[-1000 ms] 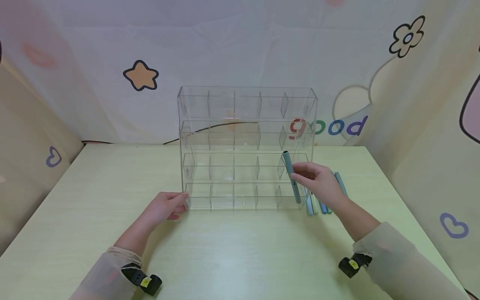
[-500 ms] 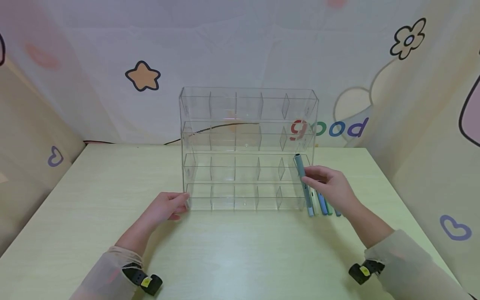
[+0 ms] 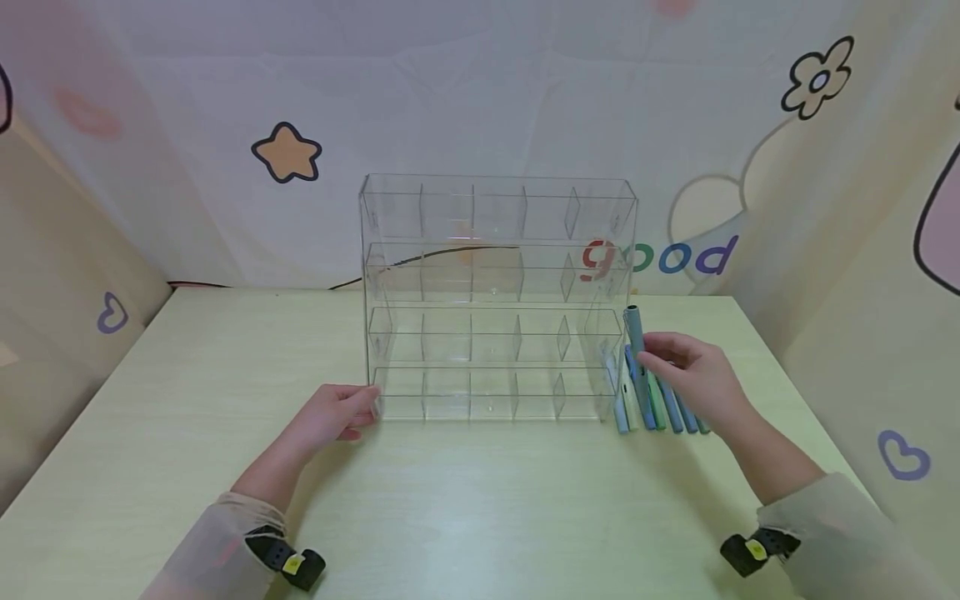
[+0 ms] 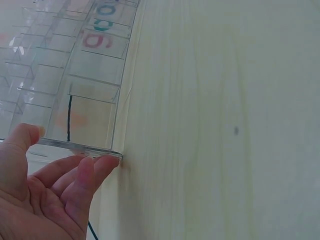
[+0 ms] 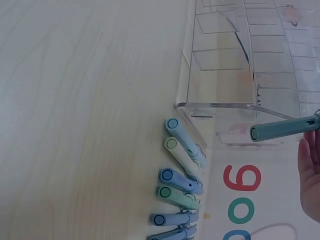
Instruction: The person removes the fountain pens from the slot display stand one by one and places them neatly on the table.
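A transparent compartmented rack (image 3: 491,350) stands upright on the table. My left hand (image 3: 335,412) holds it by its lower left side; in the left wrist view, the fingers (image 4: 75,175) lie along the rack's side panel. Beyond the rack's right side, my right hand (image 3: 697,375) pinches a teal pen (image 3: 637,350) between thumb and fingertips. The pen leans, its upper end raised above several blue and green pens (image 3: 678,412) lying in a row on the table. In the right wrist view, the held pen (image 5: 280,130) is beside the rack's side, apart from the row.
A pale wooden table (image 3: 465,508) bears everything. A printed cloth (image 3: 480,92) with a star, a flower and coloured letters hangs behind it, and more cloth closes both sides. The row of pens lies close against the rack's right side.
My right hand has moved right with the teal pen, from in front of the rack's right column to beyond its right side. My left hand and the rack have stayed in place.
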Demonstrator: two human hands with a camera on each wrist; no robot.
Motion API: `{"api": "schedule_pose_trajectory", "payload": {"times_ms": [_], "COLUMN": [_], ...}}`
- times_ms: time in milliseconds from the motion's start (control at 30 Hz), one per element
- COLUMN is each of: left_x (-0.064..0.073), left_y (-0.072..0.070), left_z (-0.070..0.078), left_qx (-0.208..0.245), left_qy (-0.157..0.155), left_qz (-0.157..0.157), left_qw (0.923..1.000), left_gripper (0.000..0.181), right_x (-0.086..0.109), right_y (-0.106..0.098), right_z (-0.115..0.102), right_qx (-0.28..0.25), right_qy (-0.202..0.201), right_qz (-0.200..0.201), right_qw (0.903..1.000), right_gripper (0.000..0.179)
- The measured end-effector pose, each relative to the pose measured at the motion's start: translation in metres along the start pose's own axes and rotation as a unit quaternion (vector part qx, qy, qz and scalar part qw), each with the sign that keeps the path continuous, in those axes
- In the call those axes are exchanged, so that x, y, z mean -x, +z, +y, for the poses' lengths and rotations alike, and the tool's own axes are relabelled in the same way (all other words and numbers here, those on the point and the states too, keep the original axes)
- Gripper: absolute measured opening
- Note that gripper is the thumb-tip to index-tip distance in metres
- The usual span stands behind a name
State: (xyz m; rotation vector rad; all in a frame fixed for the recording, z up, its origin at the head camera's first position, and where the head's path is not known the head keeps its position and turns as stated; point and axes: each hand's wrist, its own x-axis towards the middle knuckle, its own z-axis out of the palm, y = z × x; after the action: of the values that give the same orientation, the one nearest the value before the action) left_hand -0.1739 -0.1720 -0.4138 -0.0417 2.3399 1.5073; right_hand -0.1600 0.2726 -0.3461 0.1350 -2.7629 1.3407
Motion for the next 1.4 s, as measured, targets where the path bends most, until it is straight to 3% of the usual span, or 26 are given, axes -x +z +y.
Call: {"api": "schedule_pose_trajectory", "payload": {"times_ms": [467,967,1267,1400], "left_x": [-0.001,0.002,0.000,0.000], "left_y": [0.000,0.000,0.000,0.000], "left_z": [0.000,0.001,-0.001,-0.001], "left_qx": [0.000,-0.001,0.007,0.003], "left_qy": [-0.008,-0.001,0.003,0.000], "left_qz": [0.002,-0.001,-0.001,0.000], "left_qw": [1.0000,1.0000,1.0000,1.0000], "left_gripper": [0.050,0.051,0.051,0.052], "right_x": [0.002,-0.008,-0.012,-0.015], "right_y": [-0.020,-0.034,-0.041,-0.045], "right_z": [0.021,0.053,0.079,0.089], "right_qx": [0.010,0.037,0.040,0.068], "right_qy": [0.030,0.064,0.055,0.060], "right_qz": [0.004,-0.010,-0.005,-0.014], "right_qw": [0.9995,0.9972,0.9977,0.9958], "right_gripper": [0.054,0.057,0.052,0.051]}}
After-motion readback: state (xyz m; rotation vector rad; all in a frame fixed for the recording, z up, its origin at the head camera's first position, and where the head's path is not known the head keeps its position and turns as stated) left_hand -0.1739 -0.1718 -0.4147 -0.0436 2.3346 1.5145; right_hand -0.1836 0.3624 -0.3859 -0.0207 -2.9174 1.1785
